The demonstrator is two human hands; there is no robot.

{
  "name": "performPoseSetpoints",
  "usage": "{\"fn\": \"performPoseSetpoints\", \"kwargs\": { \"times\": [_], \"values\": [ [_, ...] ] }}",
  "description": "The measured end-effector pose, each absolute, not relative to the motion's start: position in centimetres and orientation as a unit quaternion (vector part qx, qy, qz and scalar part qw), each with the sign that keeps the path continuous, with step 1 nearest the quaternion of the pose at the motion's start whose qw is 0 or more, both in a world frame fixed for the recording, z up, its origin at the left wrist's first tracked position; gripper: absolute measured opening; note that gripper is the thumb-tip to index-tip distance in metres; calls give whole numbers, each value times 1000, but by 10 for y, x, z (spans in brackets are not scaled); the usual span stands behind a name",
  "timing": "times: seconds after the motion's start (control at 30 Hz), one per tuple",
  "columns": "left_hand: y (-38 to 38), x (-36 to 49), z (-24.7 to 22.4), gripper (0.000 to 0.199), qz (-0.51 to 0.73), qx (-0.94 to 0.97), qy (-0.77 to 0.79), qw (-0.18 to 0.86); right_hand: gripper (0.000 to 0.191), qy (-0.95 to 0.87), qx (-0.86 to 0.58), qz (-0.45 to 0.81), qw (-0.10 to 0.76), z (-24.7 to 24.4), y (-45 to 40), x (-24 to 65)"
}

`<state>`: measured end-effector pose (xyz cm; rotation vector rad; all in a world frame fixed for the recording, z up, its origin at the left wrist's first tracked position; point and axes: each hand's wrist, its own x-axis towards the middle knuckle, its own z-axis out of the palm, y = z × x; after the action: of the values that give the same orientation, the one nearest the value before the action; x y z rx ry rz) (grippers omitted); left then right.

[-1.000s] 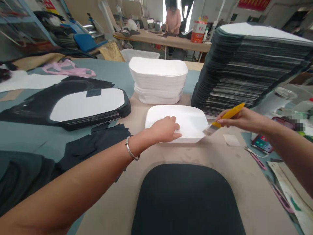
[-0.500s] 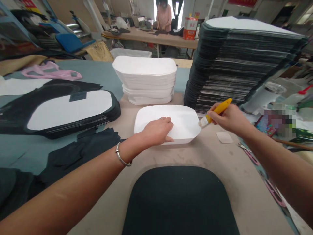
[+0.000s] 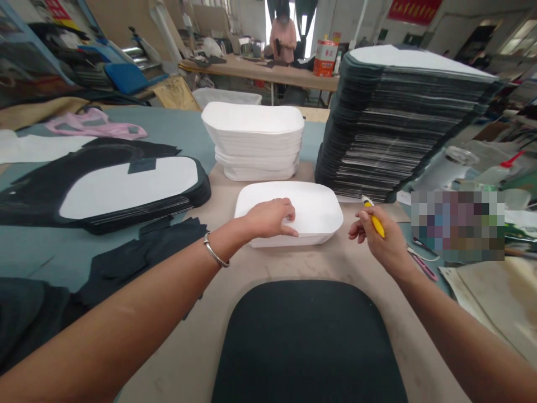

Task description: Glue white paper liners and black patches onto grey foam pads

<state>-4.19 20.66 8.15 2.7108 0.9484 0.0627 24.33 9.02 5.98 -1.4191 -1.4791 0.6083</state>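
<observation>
My left hand [image 3: 272, 218] rests on a low stack of white rounded sheets [image 3: 314, 204], its fingers curled on top and its thumb apart near the front edge. Nothing shows between thumb and fingers. To the right of that stack, my right hand [image 3: 380, 238] grips a yellow-handled brush [image 3: 376, 224], whose pale tip points away from me. The brush is clear of the white sheets. Nearer to me lies a large black rounded panel [image 3: 310, 341]. Behind the low stack stands a taller pile of white rounded pieces [image 3: 258, 145].
A high stack of black, white-topped pieces [image 3: 377, 123] rises at the back right. Black pieces topped by a white one [image 3: 130, 187] and dark fabric scraps [image 3: 142, 254] lie left. Pink-handled scissors [image 3: 423, 266] lie right. Across the room a person [image 3: 283, 39] stands behind another table.
My right hand has drawn the brush away from the white stack's right edge and turned it. My left fingers have curled more. A small pale piece on the table is now out of sight.
</observation>
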Motion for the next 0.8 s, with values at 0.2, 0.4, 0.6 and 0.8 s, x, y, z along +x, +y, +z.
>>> {"fn": "performPoseSetpoints", "kwargs": {
  "times": [0.2, 0.4, 0.6, 0.8],
  "values": [
    [209, -42, 81, 42, 24, 937, 319, 142, 40, -591, -581, 266, 492, 59, 85, 242],
    [209, -41, 79, 32, 35, 932, 332, 138, 37, -598, -590, 234, 489, 53, 82, 242],
    [206, -41, 80, 30, 49, 921, 359, 143, 27, -607, -601, 178, 489, 49, 101, 233],
    [206, -40, 95, 61, 55, 881, 401, 247, 29, -580, -529, 212, 582, 64, 135, 204]
  ]
}}
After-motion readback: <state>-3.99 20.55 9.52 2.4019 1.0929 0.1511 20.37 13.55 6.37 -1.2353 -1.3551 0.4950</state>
